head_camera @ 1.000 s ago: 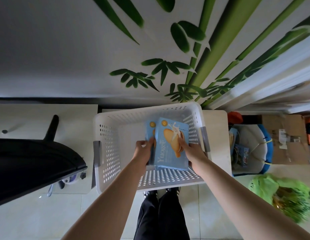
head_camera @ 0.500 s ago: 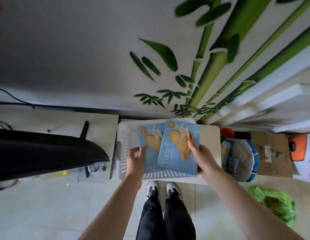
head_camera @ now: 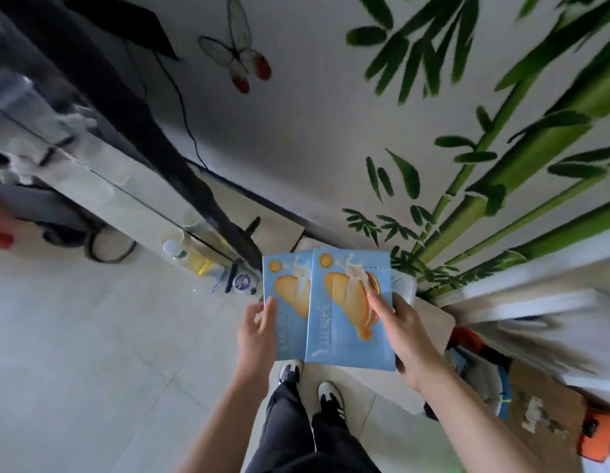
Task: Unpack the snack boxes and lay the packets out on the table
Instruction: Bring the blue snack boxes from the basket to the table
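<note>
fingers of left hand [head_camera: 259, 331] and right hand [head_camera: 401, 327] grip two flat, glossy blue cardboard boxes [head_camera: 348, 322].

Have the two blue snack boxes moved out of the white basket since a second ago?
Yes. The two blue snack boxes, gripped by the left hand and right hand, were down inside the white basket; now they are lifted above it.

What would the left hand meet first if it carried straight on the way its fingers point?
Probably only the left blue snack box that the left hand already grips; beyond it, perhaps the dark stand, though depth is unclear.
</note>
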`<state>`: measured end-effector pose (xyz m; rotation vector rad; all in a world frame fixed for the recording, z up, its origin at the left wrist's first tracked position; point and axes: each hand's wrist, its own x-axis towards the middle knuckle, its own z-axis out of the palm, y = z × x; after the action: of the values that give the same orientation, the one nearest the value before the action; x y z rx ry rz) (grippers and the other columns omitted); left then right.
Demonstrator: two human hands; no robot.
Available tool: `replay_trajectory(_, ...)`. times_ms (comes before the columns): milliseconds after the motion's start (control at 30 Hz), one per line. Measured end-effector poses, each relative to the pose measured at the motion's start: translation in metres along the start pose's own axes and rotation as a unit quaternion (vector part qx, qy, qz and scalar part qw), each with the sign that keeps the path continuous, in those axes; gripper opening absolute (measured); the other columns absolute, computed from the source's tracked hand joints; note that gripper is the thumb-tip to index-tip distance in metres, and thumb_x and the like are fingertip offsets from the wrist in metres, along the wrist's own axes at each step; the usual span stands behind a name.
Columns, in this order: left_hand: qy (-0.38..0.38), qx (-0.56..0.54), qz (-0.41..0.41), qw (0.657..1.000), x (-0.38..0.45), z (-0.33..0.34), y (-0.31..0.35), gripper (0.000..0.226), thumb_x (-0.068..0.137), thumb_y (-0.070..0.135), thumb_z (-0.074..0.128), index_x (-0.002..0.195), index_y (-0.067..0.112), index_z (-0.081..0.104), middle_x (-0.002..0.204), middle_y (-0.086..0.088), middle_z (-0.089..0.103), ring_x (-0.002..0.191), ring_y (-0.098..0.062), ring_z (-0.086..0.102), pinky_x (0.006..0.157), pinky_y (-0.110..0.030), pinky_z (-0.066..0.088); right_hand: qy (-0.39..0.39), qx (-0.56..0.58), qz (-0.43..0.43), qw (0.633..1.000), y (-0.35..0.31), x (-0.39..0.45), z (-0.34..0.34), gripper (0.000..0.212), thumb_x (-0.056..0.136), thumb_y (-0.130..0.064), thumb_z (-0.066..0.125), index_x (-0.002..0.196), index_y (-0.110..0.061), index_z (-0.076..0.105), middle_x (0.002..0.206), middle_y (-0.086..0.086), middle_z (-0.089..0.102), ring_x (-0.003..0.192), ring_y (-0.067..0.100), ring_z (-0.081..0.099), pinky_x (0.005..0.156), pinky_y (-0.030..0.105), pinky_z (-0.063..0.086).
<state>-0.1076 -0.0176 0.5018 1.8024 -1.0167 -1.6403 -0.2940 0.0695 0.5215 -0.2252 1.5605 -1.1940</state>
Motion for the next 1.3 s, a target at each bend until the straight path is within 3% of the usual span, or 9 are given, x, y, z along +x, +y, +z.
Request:
replay_trajectory(100,0.054,-0.049,-0.01,0.997,-0.027,-0.028,-0.002,0.032,0.098,0.037,0.051,0.104,0.006,0.056,0.079,-0.004,0.064,0.054,-0.007,0.062,0.043,-0.019,0.047,-0.057,-0.04,0.0,0.998,-0.007,-0.012,0.019,0.036,0.084,-0.05,0.062,0.112,-0.028,0.066,0.106,0.0,0.074,0.101,0.021,0.07,0.091,0.049,0.055)
replay_trajectory(233,0.123,-0.098,-0.019,0.987,-0.056,-0.065,-0.012,0.032,0.098,0.038,0.05,0.105,0.007,0.055,0.082,-0.004,0.065,0.061,-0.012,0.061,0.043,-0.017,0.048,-0.122,-0.102,-0.008,0.987,-0.009,-0.023,0.056,0.034,0.081,-0.05,0.064,0.105,-0.027,0.068,0.1,0.001,0.076,0.098,0.023,0.071,0.089,0.048,0.056)
replay_trajectory(433,0.224,-0.152,-0.03,0.962,-0.082,-0.132,-0.037,0.037,0.091,0.051,0.055,0.105,0.017,0.058,0.094,-0.01,0.072,0.076,-0.023,0.068,0.071,-0.041,0.054,-0.215,-0.195,0.012,0.957,0.006,-0.034,0.131,0.035,0.088,-0.046,0.063,0.11,-0.019,0.067,0.103,0.004,0.076,0.101,0.024,0.07,0.097,0.053,0.051)
replay_trajectory(600,0.281,-0.217,-0.036,0.934,-0.109,-0.19,-0.06,0.039,0.089,0.033,0.066,0.119,0.011,0.055,0.097,-0.011,0.074,0.085,-0.028,0.072,0.076,-0.045,0.057,-0.306,-0.22,0.052,0.925,0.029,-0.053,0.202,0.038,0.091,-0.038,0.061,0.119,-0.012,0.063,0.106,0.01,0.075,0.1,0.03,0.071,0.092,0.052,0.054)
replay_trajectory(733,0.357,-0.301,-0.029,0.884,-0.139,-0.241,-0.086,0.036,0.088,0.029,0.068,0.117,0.012,0.055,0.1,-0.009,0.072,0.087,-0.024,0.072,0.075,-0.041,0.059,-0.357,-0.236,0.056,0.902,0.05,-0.081,0.263,0.033,0.092,-0.034,0.061,0.116,-0.013,0.062,0.099,0.009,0.076,0.09,0.028,0.073,0.076,0.043,0.06)
replay_trajectory(833,0.42,-0.359,-0.029,0.833,-0.16,-0.281,-0.111,0.042,0.089,0.027,0.068,0.123,0.007,0.054,0.104,-0.012,0.071,0.092,-0.026,0.071,0.08,-0.043,0.058,-0.384,-0.259,0.055,0.885,0.066,-0.105,0.31,0.037,0.086,-0.037,0.064,0.113,-0.012,0.063,0.099,0.012,0.076,0.09,0.032,0.072,0.08,0.05,0.058)
replay_trajectory(1000,0.5,-0.406,-0.018,0.765,-0.204,-0.351,-0.154,0.032,0.089,0.024,0.067,0.115,0.007,0.057,0.102,-0.012,0.072,0.085,-0.024,0.07,0.062,-0.027,0.058,-0.449,-0.314,0.043,0.835,0.102,-0.154,0.388,0.04,0.086,-0.037,0.064,0.115,-0.009,0.061,0.101,0.015,0.075,0.091,0.032,0.072,0.077,0.047,0.06)
replay_trajectory(1133,0.55,-0.421,-0.03,0.721,-0.246,-0.399,-0.195,0.025,0.086,0.03,0.071,0.105,0.016,0.062,0.099,-0.01,0.074,0.09,-0.028,0.071,0.08,-0.043,0.058,-0.504,-0.359,0.028,0.785,0.145,-0.202,0.443,0.035,0.086,-0.036,0.063,0.11,-0.01,0.061,0.096,0.012,0.074,0.082,0.025,0.073,0.064,0.038,0.061)
replay_trajectory(1300,0.613,-0.446,-0.051,0.651,-0.288,-0.438,-0.243,0.026,0.085,0.032,0.072,0.103,0.015,0.063,0.094,-0.006,0.074,0.087,-0.025,0.07,0.078,-0.041,0.058,-0.548,-0.411,0.034,0.728,0.203,-0.258,0.492,0.032,0.09,-0.035,0.061,0.106,-0.007,0.06,0.095,0.015,0.071,0.078,0.024,0.07,0.057,0.034,0.059)
